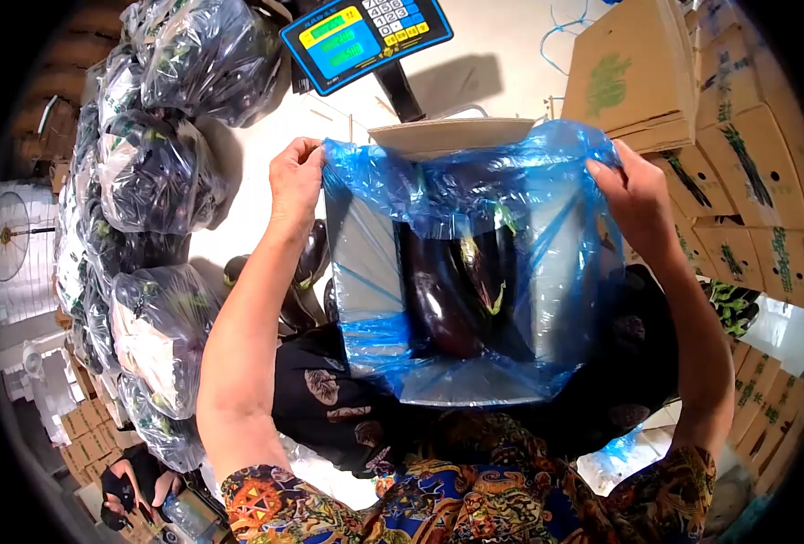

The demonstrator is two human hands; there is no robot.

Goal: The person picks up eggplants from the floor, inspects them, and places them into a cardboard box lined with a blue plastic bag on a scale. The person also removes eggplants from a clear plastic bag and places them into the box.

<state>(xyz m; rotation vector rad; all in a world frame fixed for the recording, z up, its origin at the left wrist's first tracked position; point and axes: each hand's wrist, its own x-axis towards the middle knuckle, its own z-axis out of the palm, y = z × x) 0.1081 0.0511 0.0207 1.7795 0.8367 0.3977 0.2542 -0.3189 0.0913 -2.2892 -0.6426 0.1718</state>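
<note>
In front of me stands a cardboard box (452, 138) lined with a thin blue plastic bag (565, 213). Several dark purple eggplants (438, 295) with green stems lie inside, partly under the film. My left hand (297, 177) pinches the bag's edge at the far left corner of the box. At the far right corner, my right hand (633, 195) grips the other side of the bag between thumb and fingers. The film is stretched between both hands across the far part of the box.
A digital scale display (365, 41) stands beyond the box. Clear bags of eggplants (161, 172) are piled along the left. Loose eggplants (311, 254) lie left of the box. Flattened cartons (628, 72) and stacked boxes (751, 163) fill the right. Another person (134, 485) is at lower left.
</note>
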